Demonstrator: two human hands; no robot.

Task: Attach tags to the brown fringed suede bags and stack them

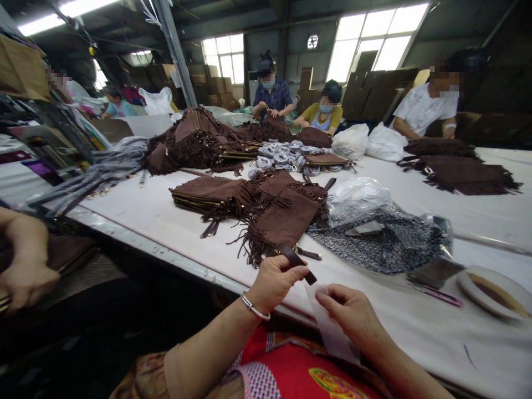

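My left hand [276,280], with a silver bangle on its wrist, pinches a dark brown leather strap [298,262] near the table's front edge. The strap appears to join a brown fringed bag [286,219] lying just beyond it. In my right hand [353,310] a translucent white strip [326,321] is held between thumb and fingers, its upper end close to the strap's tip and the rest hanging toward my lap. Whether strip and strap touch, I cannot tell. Left of that bag lies a stack of brown zippered pouches [208,194] with fringe and tassels.
On the right are a speckled knit cloth [386,238], a clear plastic bag [357,197], pink-handled snips [443,295] and a tape roll [496,291]. Farther back stand a heap of brown bags [195,136] and grey coiled straps [280,155]. Several people work around the table; a neighbour's hand [31,280] is at left.
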